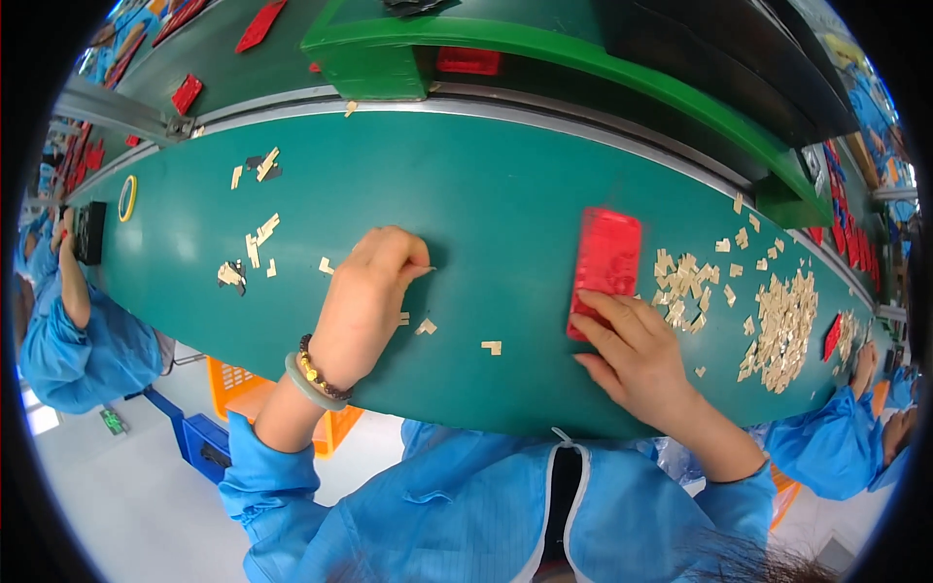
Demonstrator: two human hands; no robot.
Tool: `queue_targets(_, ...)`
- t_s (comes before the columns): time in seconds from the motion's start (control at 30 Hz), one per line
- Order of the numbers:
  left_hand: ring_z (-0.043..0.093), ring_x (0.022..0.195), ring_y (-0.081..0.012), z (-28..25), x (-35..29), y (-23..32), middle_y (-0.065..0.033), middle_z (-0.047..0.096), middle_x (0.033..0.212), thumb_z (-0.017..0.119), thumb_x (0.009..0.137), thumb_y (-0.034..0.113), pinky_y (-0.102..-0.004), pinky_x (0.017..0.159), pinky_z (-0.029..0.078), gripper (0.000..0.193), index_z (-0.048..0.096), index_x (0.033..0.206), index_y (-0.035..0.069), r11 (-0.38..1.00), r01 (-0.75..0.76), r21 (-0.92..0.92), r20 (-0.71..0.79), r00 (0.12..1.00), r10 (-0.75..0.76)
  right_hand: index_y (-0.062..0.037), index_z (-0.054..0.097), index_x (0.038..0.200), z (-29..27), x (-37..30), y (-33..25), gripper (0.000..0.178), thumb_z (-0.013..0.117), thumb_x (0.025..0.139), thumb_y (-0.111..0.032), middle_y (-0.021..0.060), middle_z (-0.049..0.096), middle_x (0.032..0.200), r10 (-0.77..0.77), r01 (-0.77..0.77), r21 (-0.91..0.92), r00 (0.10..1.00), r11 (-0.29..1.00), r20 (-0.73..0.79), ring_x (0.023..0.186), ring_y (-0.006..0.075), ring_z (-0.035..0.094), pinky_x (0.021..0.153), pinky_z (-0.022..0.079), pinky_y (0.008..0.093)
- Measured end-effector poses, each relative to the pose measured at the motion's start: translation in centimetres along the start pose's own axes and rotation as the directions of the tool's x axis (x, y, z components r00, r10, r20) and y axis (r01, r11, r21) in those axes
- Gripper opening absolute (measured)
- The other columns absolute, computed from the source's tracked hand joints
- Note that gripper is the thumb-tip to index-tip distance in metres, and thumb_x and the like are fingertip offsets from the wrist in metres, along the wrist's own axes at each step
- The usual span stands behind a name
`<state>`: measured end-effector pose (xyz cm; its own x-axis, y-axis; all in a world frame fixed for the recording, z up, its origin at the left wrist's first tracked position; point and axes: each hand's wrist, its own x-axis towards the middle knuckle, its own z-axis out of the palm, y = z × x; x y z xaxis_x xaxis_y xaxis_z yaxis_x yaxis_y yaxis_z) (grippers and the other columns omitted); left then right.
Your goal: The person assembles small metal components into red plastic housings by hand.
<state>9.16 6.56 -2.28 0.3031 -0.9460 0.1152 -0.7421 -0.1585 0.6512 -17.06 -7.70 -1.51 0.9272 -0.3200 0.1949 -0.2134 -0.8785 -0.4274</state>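
My left hand is above the middle of the green table, its thumb and forefinger pinched on a thin pale piece that barely shows at the fingertips. My right hand grips the near end of a red rectangular plastic tray, with the thumb at its near left edge. The tray is slightly blurred. Close to my left hand lie small cream L-shaped pieces, one beside the wrist and another farther right. To the right of the tray is a loose scatter of cream pieces.
A larger heap of cream pieces lies farther right. Several cream and dark scraps and a yellow tape ring are at left. A green-framed shelf borders the far edge. Co-workers sit at both sides; an orange crate stands below.
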Motion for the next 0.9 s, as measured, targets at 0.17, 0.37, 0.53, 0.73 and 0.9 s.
queue_targets(0.17,0.062,0.071,-0.0135,2.0,0.8,2.8,-0.0085,0.066,0.084,0.056,0.089,-0.006,-0.0258,0.062,0.049,0.01,0.056,0.097,0.0,0.856,0.113,-0.504,-0.033,0.988,-0.15,-0.0049,0.061,0.112,0.7,3.1,-1.4,0.037,0.072,0.077,-0.007,0.0121,0.058,0.111,0.172,-0.121,0.522,0.984,0.844,-0.05,0.092,0.0245,0.061,0.072,0.051,0.0335)
queue_targets(0.37,0.065,0.071,-0.0134,5.5,1.9,5.9,-0.0093,0.069,0.087,0.054,0.092,-0.005,-0.023,0.064,0.052,0.015,0.057,0.106,-0.001,0.708,0.067,-0.703,-0.03,0.992,-0.124,-0.0005,0.064,0.089,2.3,4.5,-0.4,0.009,0.068,0.081,0.001,0.0067,0.061,0.084,0.293,-0.004,0.733,0.918,0.68,-0.268,0.069,0.0152,0.063,0.059,0.051,0.0257)
queue_targets(0.53,0.068,0.075,-0.0196,4.1,4.3,4.0,-0.01,0.07,0.086,0.055,0.092,-0.004,-0.0252,0.072,0.053,0.015,0.062,0.103,0.0,0.885,-0.42,0.199,-0.072,0.895,0.441,-0.0003,0.067,0.088,-0.5,3.2,1.0,0.011,0.069,0.079,0.004,0.0071,0.063,0.088,0.345,-0.106,0.693,0.914,0.713,-0.215,0.071,0.0104,0.062,0.061,0.05,0.0224)
queue_targets(0.73,0.063,0.074,-0.0094,4.9,2.3,6.6,-0.006,0.07,0.085,0.062,0.091,0.003,-0.0233,0.069,0.05,0.012,0.065,0.101,-0.003,0.658,0.288,-0.696,0.3,0.949,-0.097,-0.0034,0.068,0.091,-1.7,2.9,0.4,0.016,0.073,0.076,0.0,0.0051,0.063,0.088,0.376,-0.182,0.745,0.922,0.642,-0.099,0.069,0.0095,0.06,0.059,0.049,0.0224)
queue_targets(0.9,0.063,0.083,-0.0165,4.9,2.2,7.5,-0.0073,0.068,0.089,0.066,0.083,0.0,-0.0266,0.072,0.049,0.008,0.068,0.09,0.003,0.79,-0.091,-0.606,0.063,0.985,0.162,-0.0023,0.066,0.093,-1.3,1.6,-0.4,0.016,0.071,0.079,0.0,0.0053,0.062,0.088,0.19,0.009,0.517,0.925,0.856,-0.33,0.066,0.0143,0.063,0.057,0.052,0.0257)
